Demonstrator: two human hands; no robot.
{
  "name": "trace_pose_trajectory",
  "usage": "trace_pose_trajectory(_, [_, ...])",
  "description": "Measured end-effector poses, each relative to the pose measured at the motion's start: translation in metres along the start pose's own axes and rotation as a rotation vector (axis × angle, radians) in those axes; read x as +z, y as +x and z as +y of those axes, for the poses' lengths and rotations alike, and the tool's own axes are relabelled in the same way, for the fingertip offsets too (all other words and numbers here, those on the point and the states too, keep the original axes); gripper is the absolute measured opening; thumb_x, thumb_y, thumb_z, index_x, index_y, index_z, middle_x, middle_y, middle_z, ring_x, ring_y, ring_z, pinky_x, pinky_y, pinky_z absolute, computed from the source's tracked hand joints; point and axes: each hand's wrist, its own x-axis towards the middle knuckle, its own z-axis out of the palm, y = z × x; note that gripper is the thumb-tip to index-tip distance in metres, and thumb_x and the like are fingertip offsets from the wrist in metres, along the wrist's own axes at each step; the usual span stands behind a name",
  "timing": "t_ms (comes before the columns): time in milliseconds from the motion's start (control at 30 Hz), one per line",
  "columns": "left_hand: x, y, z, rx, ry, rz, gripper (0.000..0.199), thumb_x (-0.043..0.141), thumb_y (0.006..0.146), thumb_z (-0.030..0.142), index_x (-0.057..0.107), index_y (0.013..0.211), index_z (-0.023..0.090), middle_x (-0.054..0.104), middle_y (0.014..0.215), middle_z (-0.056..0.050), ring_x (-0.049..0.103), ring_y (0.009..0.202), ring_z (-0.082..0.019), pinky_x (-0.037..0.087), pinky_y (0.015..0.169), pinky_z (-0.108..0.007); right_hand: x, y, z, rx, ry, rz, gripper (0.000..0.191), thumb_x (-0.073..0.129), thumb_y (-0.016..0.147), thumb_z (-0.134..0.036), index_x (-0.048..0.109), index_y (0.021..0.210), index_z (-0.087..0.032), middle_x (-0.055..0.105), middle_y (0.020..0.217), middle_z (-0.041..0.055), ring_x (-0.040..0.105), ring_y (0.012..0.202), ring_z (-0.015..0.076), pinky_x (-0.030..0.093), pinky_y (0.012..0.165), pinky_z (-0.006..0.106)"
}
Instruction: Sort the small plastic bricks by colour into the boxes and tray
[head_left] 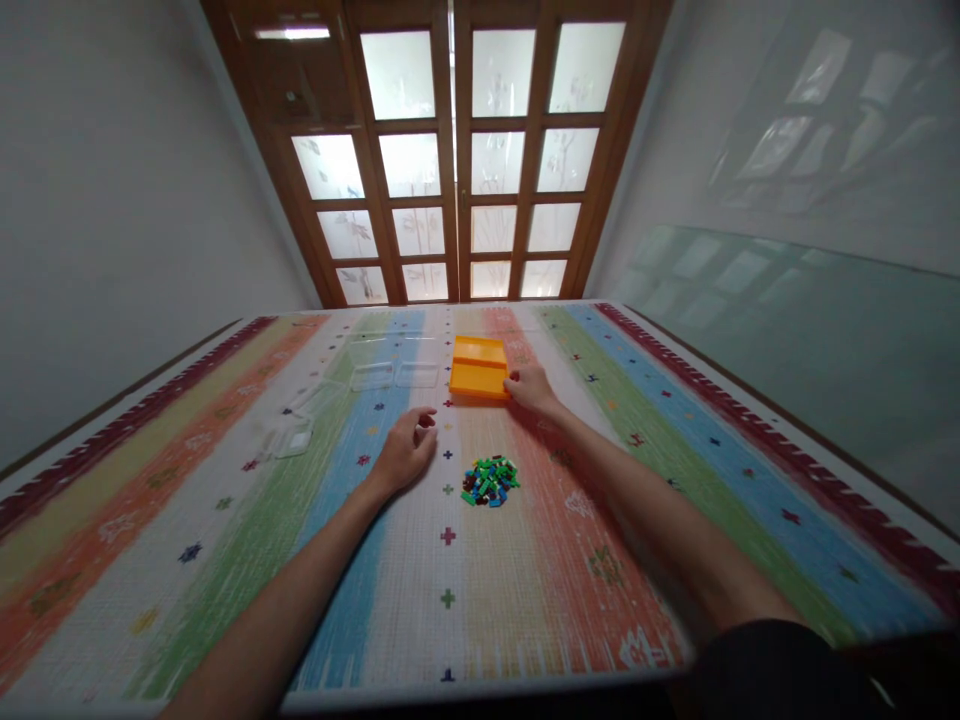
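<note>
Head view: our right grip (529, 388) is clamped on the near right corner of the orange tray (478, 380), fingertips closed on its rim. Tray sits mid-worktop, beyond the brick pile (491, 481), open side facing us; two sections, one far, one near. Can't tell whether its near edge is lifted or flat on the striped cloth (225, 540). Left grip (407, 447) is loosely curled, fingertips slightly apart, nothing visible in it; it rests or hovers left of the pile, not touching the tray.

Off to the left: a pair of transparent boxes (373, 377) side by side, plus another transparent container (292, 440) nearer us. Outlines are faint; can't make out lids or contents.

Risks as we judge them:
- One-corner hold. Pulling or lifting there could twist the tray, since nothing supports the left side.
- Pile is loose small bricks. Dragging the tray straight toward us would plough into it and scatter pieces; a low right forearm swinging inward could do likewise.
- Cloth may bunch under a sliding tray and shift the bricks with it.
- Transparent boxes barely show against the stripes. If the left arm sweeps outward, we could knock one unseen.
- Small bricks overlap, so a careless pinch could take several.
</note>
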Motion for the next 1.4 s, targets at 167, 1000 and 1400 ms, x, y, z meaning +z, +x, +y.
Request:
trace_pose_trajectory(167, [0.001,-0.003,0.004,0.051,0.029,-0.022,0.030,0.057,0.093,0.024,0.062,0.122,0.019,0.071,0.103,-0.008,0.068,0.088,-0.022,0.058,0.086,-0.040,-0.016,-0.031,0.003,-0.023,-0.046,0.007,0.021,0.058,0.076,-0.019,0.076,0.066,-0.013,0.067,0.060,0.0051,0.056,0.062,0.0152,0.034,0.060,0.025])
trace_pose_trajectory(1000, [0.001,-0.002,0.011,0.218,0.139,-0.221,0.029,0.060,0.095,0.036,0.074,0.117,0.022,0.076,0.111,-0.012,0.066,0.107,-0.030,0.053,0.100,-0.049,0.001,-0.087,0.014,-0.059,-0.033,-0.002,0.021,0.056,0.078,-0.021,0.064,0.059,-0.017,0.063,0.060,0.0034,0.048,0.058,0.0142,0.028,0.058,0.027])
trace_pose_trajectory(1400, [-0.001,0.002,0.004,0.112,0.099,-0.181,0.025,0.060,0.095,0.038,0.076,0.108,0.023,0.079,0.110,-0.011,0.070,0.105,-0.028,0.055,0.099,-0.049,-0.001,-0.091,0.013,-0.013,0.003,0.021,0.025,0.059,0.083,-0.024,0.082,0.089,-0.014,0.076,0.075,0.0066,0.064,0.066,0.0170,0.040,0.063,0.025])
